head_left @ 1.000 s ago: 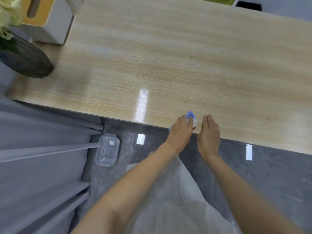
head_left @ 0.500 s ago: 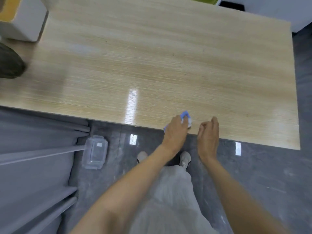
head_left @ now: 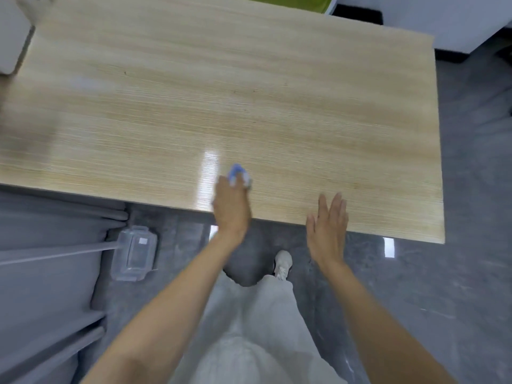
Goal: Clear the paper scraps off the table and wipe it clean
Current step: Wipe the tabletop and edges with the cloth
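The light wooden table [head_left: 249,92] fills the upper view. My left hand [head_left: 231,206] lies over its near edge and holds a small blue and white cloth [head_left: 237,173] down on the wood; most of the cloth is hidden under my fingers. My right hand [head_left: 328,228] hovers at the near edge to the right of it, fingers straight and slightly spread, holding nothing. No paper scraps show on the tabletop.
A clear plastic container [head_left: 134,252] lies on the grey floor left of my legs, beside grey curtain folds [head_left: 41,273]. A white box [head_left: 12,42] stands at the table's far left corner. The table's right edge ends at open grey floor [head_left: 471,189].
My left hand with the cloth has slid forward onto the table. My right hand has opened and moved away to the right. The view has shifted right, so the dark vase has left the frame.
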A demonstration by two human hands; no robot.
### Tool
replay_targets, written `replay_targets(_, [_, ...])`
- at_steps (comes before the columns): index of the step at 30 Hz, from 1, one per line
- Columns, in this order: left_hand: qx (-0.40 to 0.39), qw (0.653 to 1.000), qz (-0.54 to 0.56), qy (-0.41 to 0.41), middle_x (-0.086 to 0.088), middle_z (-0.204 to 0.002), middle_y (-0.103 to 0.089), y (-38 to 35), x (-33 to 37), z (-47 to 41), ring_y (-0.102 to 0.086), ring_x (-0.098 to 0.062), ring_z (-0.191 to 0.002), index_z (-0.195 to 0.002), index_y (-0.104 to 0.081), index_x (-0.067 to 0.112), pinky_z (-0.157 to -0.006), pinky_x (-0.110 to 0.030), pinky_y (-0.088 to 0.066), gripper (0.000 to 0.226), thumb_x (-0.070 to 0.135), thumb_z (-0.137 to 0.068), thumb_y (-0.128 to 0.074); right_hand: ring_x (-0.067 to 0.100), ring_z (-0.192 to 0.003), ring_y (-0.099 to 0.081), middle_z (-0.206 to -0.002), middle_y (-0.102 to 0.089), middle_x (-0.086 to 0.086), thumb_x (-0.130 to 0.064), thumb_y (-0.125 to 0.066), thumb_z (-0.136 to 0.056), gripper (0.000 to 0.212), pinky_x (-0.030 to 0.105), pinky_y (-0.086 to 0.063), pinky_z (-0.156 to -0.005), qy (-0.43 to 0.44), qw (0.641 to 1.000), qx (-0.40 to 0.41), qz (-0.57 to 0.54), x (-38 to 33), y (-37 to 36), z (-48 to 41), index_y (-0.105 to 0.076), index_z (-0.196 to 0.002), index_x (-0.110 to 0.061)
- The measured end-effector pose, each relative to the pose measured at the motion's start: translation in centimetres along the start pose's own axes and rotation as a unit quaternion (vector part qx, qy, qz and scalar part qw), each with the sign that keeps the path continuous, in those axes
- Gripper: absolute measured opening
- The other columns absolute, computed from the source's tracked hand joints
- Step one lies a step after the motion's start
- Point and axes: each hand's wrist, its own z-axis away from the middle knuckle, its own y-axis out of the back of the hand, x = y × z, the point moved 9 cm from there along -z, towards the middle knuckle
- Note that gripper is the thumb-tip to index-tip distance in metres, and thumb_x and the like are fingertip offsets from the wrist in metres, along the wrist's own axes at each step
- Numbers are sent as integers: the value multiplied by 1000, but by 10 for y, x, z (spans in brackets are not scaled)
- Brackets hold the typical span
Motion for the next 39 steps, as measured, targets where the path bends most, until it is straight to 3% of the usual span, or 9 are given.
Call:
replay_targets(4, [-219,956,-59,-183,4,-92,-53,-81,72,95,-52,-19,-86,-101,-54,17,-75,-25,-37,31,43,-99,-37,25,-147,8,-159,6,12,-27,-26,-103,53,41,3,-118,22,999,-17,31,21,10,-12,-9,-152,-16])
replay_targets(7, [-196,952,-95,-213,-4,-99,-54,-56,58,55,-50,-24,-87,-107,-51,10,-76,-37,-39,41,48,-98,-38,22,-147,7,-160,4,8,-25,-23,-103,52,37,7,-118,51,998,-31,28,30,11,-14,-6,-152,-15])
replay_targets(13, [48,999,9,6,-8,-103,-53,-2,17,10,-53,-27,-90,-107,-52,9,-73,-36,-46,24,29,-94,-50,19,-147,10,-159,8,6,-26,-23,-103,55,36,10,-118,86,994,-31,56,37,8,-14,-1,-152,-12])
replay_targets(16, [-41,990,134,34,4,-80,-55,-63,52,64,-49,-10,-68,-86,-55,18,-67,-33,-38,14,28,-91,-46,20,-147,8,-160,6,6,-28,-24,-103,56,36,8,-118,91,993,-39,71,38,8,-16,-2,-152,-12])
replay_targets(21, [-247,955,-21,-163,7,-79,-46,-107,88,110,-41,-10,-69,-79,-46,19,-61,-29,-31,30,45,-94,-47,23,-148,0,-160,0,9,-29,-27,-102,56,39,-1,-118,108,990,-40,77,40,10,-19,-8,-152,-12])
replay_targets(23, [-211,956,-80,-188,5,-84,-49,-85,79,72,-45,-10,-70,-82,-46,21,-60,-31,-33,29,48,-93,-49,24,-147,-2,-160,-2,9,-35,-26,-102,58,41,-4,-118,112,989,-43,81,39,10,-19,-8,-152,-12])
replay_targets(28, [-19,998,45,-27,-4,-94,-50,-47,57,22,-51,-22,-84,-93,-53,17,-82,-49,-47,23,37,-82,-58,24,-146,-13,-159,-11,9,-36,-27,-102,56,42,-14,-115,147,983,-42,103,43,15,-24,-14,-152,-15])
replay_targets(35, [-198,962,-80,-170,0,-82,-49,-107,79,108,-45,-15,-66,-82,-46,13,-59,-29,-36,37,49,-92,-50,31,-117,-48,-138,-46,12,6,-48,-83,59,42,-33,-102,203,974,5,101,37,37,-38,-42,-139,-9])
replay_targets(39, [-111,985,-27,-127,-3,-87,-46,-78,95,20,-45,-18,-73,-82,-44,21,-63,-33,-35,23,41,-90,-53,33,-128,-40,-145,-38,18,6,-46,-87,59,43,-29,-108,178,980,13,92,34,35,-50,-36,-143,-8])
